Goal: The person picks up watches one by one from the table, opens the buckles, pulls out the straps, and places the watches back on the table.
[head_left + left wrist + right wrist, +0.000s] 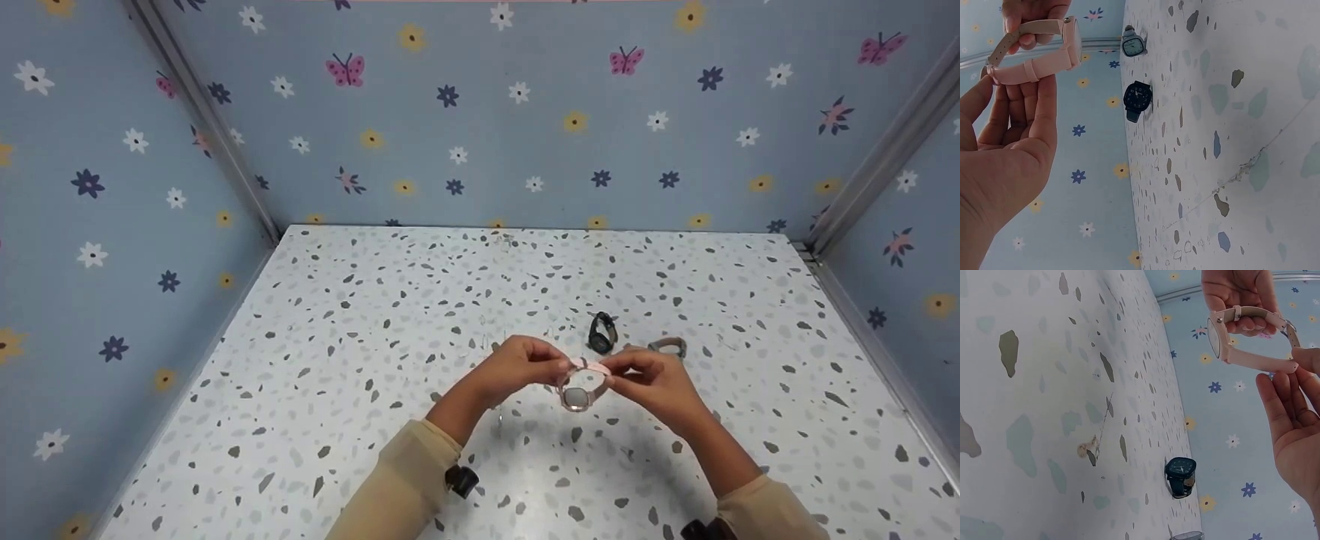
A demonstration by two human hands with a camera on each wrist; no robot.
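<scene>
A pink wristwatch (pixel 576 398) with a squarish face is held up above the table between both hands, its strap bent into a loop. The left hand (pixel 521 365) pinches one side of the strap with thumb and fingers. On the opposite side the right hand (pixel 658 386) pinches the strap too. In the left wrist view, the pink strap (pixel 1019 73) shows a keeper loop, and its other half has holes. A metal buckle (pixel 1291 325) appears in the right wrist view; whether it is fastened I cannot tell.
Just beyond the hands, a black wristwatch (pixel 601 335) rests on the speckled white table (pixel 360 315). Behind the right hand lies a grey-green wristwatch (pixel 670 345), partly hidden in the head view. Flowered blue panels (pixel 487 112) enclose the table at the back and sides.
</scene>
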